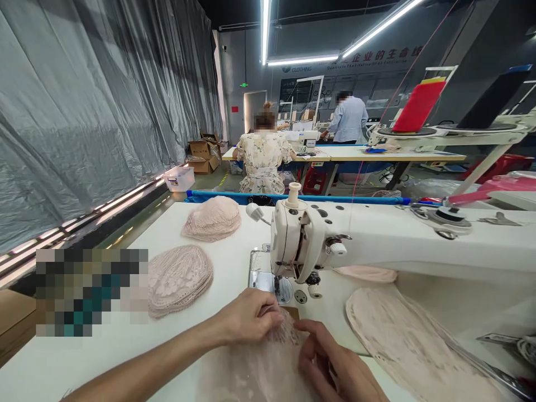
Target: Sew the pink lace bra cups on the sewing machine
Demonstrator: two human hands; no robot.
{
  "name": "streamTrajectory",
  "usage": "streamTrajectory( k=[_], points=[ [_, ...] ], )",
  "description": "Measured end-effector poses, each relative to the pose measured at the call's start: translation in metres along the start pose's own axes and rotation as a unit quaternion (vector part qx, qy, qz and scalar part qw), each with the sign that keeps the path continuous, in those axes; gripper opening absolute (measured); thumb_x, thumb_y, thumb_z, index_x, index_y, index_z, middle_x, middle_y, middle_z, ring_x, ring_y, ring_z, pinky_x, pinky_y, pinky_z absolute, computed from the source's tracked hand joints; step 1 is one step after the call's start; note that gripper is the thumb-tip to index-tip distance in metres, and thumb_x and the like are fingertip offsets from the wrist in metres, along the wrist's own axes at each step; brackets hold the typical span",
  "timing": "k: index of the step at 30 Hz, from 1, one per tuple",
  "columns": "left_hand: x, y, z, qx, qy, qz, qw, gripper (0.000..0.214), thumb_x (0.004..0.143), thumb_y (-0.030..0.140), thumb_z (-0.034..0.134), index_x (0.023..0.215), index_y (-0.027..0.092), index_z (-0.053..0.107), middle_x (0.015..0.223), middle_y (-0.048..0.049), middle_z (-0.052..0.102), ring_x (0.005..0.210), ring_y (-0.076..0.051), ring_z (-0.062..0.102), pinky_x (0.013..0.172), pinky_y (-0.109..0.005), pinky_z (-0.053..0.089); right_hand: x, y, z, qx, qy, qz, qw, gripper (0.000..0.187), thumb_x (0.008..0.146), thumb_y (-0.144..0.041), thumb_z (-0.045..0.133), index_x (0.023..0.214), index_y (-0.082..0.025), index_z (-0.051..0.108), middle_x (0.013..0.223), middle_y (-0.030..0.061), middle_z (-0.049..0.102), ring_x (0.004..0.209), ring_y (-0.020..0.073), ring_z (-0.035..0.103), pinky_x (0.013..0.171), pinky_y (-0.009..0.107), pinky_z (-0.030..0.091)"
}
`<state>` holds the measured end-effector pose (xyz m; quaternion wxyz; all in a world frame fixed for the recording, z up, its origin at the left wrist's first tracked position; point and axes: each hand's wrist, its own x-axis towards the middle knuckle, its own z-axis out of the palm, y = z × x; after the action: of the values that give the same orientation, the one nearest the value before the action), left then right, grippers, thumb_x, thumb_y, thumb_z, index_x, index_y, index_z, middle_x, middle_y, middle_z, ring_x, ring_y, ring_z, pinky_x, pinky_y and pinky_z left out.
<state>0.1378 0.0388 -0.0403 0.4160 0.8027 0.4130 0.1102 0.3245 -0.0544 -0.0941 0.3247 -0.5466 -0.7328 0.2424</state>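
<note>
At a white sewing machine (pixel 389 234), your left hand (pixel 251 315) pinches the bunched edge of a sheer, pale pink lace cloth (pixel 251 368), which hangs toward six o'clock from the small metal presser foot (pixel 277 286). Your right hand (pixel 335 357) lays a stretched forefinger at that edge, its other fingers curled; whether they grip any cloth, you cannot tell from here. Your left knuckles sit just beside the foot at its seven o'clock, so a needle started now could catch a finger. The flimsy edge could fold and be stitched double if your two hands pull unevenly. A flat pile of pale pink lace pieces (pixel 402 335), at your right hand's two o'clock, could slide if your forearm swings into it.
</note>
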Motion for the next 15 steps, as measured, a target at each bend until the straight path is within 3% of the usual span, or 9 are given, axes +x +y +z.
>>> streamTrajectory(
  k=[4,8,15],
  points=[
    [0.007,-0.002,0.007,-0.022,-0.017,0.009,1.0,0.017,0.082,0.023,0.049,0.068,0.017,0.055,0.057,0.0047,0.052,0.055,-0.009,0.047,0.05,-0.018,0.032,0.006,0.0,-0.007,-0.014,0.037,0.024,0.999,0.028,0.087,-0.03,0.043,0.115,-0.026,0.042,0.072,-0.0052,0.055,0.051,0.0127,0.053,0.049,0.023,0.04],
    [0.007,-0.004,0.011,-0.028,-0.021,0.015,0.999,0.016,0.085,0.024,0.047,0.074,0.017,0.057,0.066,0.0025,0.062,0.062,-0.011,0.056,0.056,-0.018,0.038,0.018,0.001,-0.007,0.028,-0.018,0.066,0.997,0.042,0.08,-0.028,0.049,0.121,-0.024,0.042,0.066,-0.0066,0.051,0.056,0.015,0.055,0.048,0.024,0.036],
    [-0.004,-0.005,0.006,0.033,0.002,-0.024,0.999,0.016,0.084,0.023,0.047,0.074,0.019,0.059,0.068,0.0025,0.067,0.065,-0.014,0.06,0.065,-0.022,0.042,0.002,0.014,-0.006,0.007,-0.044,0.052,0.998,0.023,0.088,-0.026,0.038,0.111,-0.026,0.044,0.062,-0.0072,0.056,0.05,0.0137,0.054,0.049,0.023,0.035]
  ],
)
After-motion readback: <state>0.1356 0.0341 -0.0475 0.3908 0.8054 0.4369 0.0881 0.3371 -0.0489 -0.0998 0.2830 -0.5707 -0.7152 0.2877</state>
